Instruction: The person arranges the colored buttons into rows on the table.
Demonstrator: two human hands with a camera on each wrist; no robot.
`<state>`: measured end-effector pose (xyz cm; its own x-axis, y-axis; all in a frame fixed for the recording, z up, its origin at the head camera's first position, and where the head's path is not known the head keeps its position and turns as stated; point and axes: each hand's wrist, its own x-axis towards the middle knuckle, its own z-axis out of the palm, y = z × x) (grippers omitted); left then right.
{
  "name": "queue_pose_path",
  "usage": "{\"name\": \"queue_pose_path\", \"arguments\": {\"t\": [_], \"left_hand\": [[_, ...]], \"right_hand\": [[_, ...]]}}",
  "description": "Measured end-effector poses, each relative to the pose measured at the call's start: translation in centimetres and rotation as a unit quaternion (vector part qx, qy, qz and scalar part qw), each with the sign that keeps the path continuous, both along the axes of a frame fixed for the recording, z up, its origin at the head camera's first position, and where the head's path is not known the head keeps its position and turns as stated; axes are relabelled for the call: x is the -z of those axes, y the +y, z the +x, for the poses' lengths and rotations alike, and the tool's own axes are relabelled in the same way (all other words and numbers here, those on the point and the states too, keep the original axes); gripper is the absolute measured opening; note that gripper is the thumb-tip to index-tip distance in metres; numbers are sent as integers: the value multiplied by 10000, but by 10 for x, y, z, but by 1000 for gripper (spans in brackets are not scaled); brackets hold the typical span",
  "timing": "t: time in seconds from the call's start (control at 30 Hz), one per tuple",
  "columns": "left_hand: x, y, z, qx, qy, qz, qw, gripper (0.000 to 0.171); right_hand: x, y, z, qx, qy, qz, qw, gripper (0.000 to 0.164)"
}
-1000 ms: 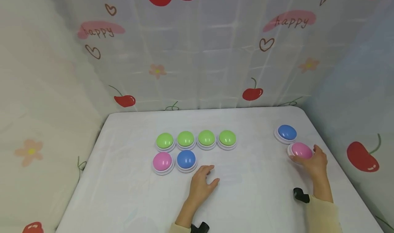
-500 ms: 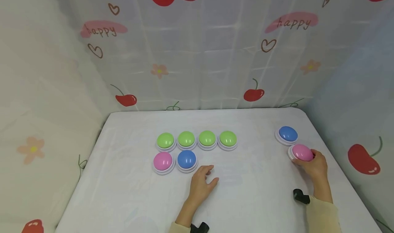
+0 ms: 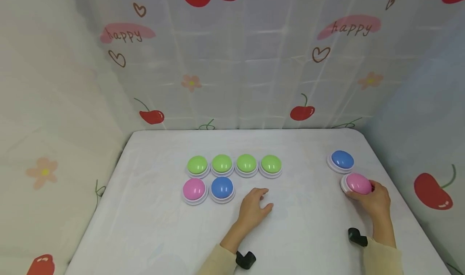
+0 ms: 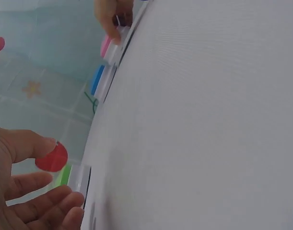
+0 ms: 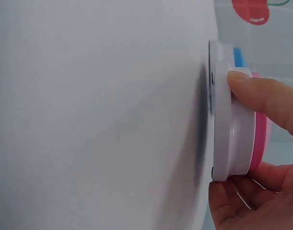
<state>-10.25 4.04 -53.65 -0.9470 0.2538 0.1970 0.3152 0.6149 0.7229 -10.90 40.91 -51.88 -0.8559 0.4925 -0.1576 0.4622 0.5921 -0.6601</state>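
Note:
At the table's right side, my right hand (image 3: 377, 199) grips a pink push button (image 3: 358, 184) with a white base, thumb on the near side and fingers round the far side. The right wrist view shows that button (image 5: 240, 129) edge-on, with a shadow gap between its base and the table. Just behind it is a blue button (image 3: 342, 159). My left hand (image 3: 251, 211) is held over the middle of the table, thumb and fingers apart, holding nothing. Nearest to it is another blue button (image 3: 222, 187), beside a second pink button (image 3: 194, 189).
Several green buttons (image 3: 246, 163) form a row behind the left pink and blue ones. A white cloth covers the table (image 3: 145, 226). Curtains (image 3: 232, 65) printed with cherries and hearts hang behind it and at both sides.
My left hand has shifted right, away from the blue button in the left group. My right hand keeps its grip on the pink button, almost in place. The head view has shifted slightly.

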Motion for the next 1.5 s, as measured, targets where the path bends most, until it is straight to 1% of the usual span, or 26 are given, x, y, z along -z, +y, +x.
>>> {"name": "queue_pose_path", "arguments": {"t": [0.1,0.23,0.37,0.47,0.6,0.77,0.87,0.97,1.07,1.17,1.23,1.33,1.43,1.5], "left_hand": [[-6,14,-9,219,-109,-135,9996,44],[-16,30,-18,490,-172,-224,9984,49],[-23,41,-24,724,-113,-243,9970,53],[-28,45,-28,801,-30,-196,9966,55],[-32,43,-30,851,69,-46,9963,56],[-31,34,-29,833,141,67,9964,57],[-32,26,-28,851,121,161,9962,59],[-33,16,-25,837,91,269,9961,59],[-34,5,-20,735,93,379,9965,58],[-33,-6,-14,519,131,523,9972,56],[-31,-12,-9,328,132,720,9968,54],[-24,-18,-3,-12,118,1074,9941,53],[-15,-21,1,-375,154,1436,9888,53],[-9,-22,4,-618,178,1588,9852,53]], "right_hand": [[-4,-10,3,-154,63,-21,9999,89],[-11,-33,7,-403,107,-123,9991,92],[-20,-61,10,-775,211,-199,9966,94],[-24,-83,11,-1115,371,-225,9928,92],[-24,-111,12,-1521,688,-223,9857,87],[-22,-138,11,-2131,1074,-242,9708,82],[-21,-153,10,-2389,1207,-316,9630,80],[-20,-166,10,-2563,1310,-359,9570,79],[-20,-178,11,-2721,1415,-368,9511,80],[-20,-189,10,-2890,1531,-378,9443,80],[-19,-195,8,-3019,1597,-440,9388,80],[-17,-204,5,-3180,1656,-501,9322,79],[-13,-212,1,-3309,1717,-536,9264,80],[-10,-217,-3,-3374,1728,-560,9237,80]]}}
